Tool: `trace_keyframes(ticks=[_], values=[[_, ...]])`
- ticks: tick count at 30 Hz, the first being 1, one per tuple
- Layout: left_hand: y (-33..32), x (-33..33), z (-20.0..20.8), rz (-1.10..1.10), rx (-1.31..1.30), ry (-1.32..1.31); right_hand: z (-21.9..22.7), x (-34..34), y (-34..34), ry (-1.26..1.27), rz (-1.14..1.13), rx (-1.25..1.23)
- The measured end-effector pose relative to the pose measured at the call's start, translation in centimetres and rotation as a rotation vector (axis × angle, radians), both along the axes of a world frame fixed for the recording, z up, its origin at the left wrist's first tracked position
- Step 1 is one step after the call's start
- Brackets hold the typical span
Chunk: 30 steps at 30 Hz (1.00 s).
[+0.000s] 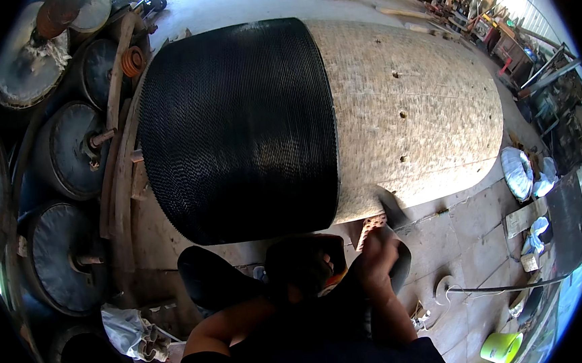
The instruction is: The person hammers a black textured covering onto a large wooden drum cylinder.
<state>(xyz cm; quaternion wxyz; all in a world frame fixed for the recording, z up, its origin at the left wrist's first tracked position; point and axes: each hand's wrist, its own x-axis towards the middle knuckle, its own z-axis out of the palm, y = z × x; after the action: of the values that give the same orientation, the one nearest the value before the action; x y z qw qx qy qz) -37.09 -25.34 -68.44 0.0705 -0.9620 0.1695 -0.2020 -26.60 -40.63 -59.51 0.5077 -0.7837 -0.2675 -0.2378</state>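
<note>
- Head view, risks: the drum (331, 125) lies on its side, crosswise in front of the person; if it is unsecured, a push could roll it toward the knees (201, 277) close by. Its supports are hidden.
- The right hand (379, 255) is a blur near the drum's lower edge, beside a dark blade-like shape (393, 208); a fast stroke or slip could scrape the surface or the knuckles.
- I cannot tell what the right hand grips, nor whether the left hand (314, 271), in shadow at the lap, is spread or pinching.
- Drum's look: the left half wears a black cover (240, 131), finely ridged and faintly glossy; the right half is bare, mottled beige, streaked, with small dark holes (402, 115).
</note>
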Motion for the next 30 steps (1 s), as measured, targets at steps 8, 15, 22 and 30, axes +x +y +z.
trace_keyframes(ticks=[8,15,22,30], values=[[-0.4,-0.1,-4.5,0.125,-0.452,0.419,3.2,-3.3,-0.4,0.199,0.079,0.152],[0.9,-1.0,1.0,-0.141,-0.399,0.205,-0.3,-1.6,0.6,0.394,0.017,-0.182],[1.4,-1.5,5.9,0.028,-0.381,-0.109,1.5,-2.8,0.0,0.155,0.038,0.077],[10.4,6.8,17.6,0.0,-0.318,-0.651,1.1,-3.1,-0.5,0.361,0.08,0.034]])
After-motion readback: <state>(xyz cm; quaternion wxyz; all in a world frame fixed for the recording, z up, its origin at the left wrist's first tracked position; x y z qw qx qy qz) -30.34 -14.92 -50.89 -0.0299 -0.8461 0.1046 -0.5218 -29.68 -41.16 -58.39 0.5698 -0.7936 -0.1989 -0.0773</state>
